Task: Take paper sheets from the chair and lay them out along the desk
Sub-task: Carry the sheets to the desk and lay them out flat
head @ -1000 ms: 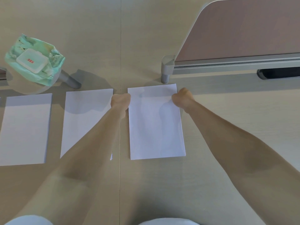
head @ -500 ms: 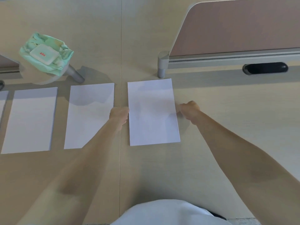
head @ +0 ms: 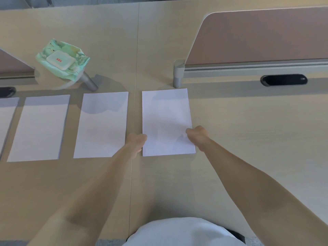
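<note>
The left hand and right hand touch the sides of a paper sheet lying flat on the desk.

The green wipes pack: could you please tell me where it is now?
In the head view the green wipes pack lies upper left on a raised round stand, just beyond the row of paper sheets.

Bare forearms, white top
Behind the left grip and right grip both forearms were bare; the top looked plain white.
</note>
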A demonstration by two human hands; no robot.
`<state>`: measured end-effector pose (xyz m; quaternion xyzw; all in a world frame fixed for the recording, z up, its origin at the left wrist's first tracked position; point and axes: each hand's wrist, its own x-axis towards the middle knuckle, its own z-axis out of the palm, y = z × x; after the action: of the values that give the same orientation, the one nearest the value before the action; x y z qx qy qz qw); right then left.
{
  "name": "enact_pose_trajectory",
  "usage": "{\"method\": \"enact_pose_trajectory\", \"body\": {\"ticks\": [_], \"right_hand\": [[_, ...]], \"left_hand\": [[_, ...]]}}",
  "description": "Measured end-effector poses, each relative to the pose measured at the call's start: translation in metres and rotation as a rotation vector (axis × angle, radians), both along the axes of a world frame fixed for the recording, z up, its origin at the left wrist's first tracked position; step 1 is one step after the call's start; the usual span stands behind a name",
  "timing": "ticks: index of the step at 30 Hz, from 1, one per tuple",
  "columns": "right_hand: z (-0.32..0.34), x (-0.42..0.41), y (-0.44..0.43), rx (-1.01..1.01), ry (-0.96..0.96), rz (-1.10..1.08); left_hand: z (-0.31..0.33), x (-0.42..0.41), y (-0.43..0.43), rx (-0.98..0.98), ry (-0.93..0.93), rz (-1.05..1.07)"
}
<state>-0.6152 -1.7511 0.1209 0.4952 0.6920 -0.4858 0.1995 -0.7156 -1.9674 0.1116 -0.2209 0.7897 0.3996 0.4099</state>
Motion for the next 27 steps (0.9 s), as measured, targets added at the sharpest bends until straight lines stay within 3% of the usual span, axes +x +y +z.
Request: {"method": "enact_pose_trajectory", "body": {"ticks": [8,13,18,27], "right_hand": [[0.002,0.000,0.008,0.013,-0.010,0.033],[0.044,0.022,0.021,0.203,0.025,0.328],[0.103,0.081,0.034,0.384,0.035,0.513],[0.164,0.234,0.083,0.554,0.002,0.345]], "left_hand": [[0.009,-0.001,0.001,-0.042,0.031,-0.034],[0.045,0.011,0.001,-0.015,0.066,-0.205],[0.083,0.029,0.017,0.011,0.225,-0.511],[0.147,0.104,0.104,0.138,0.558,-1.042]]}}
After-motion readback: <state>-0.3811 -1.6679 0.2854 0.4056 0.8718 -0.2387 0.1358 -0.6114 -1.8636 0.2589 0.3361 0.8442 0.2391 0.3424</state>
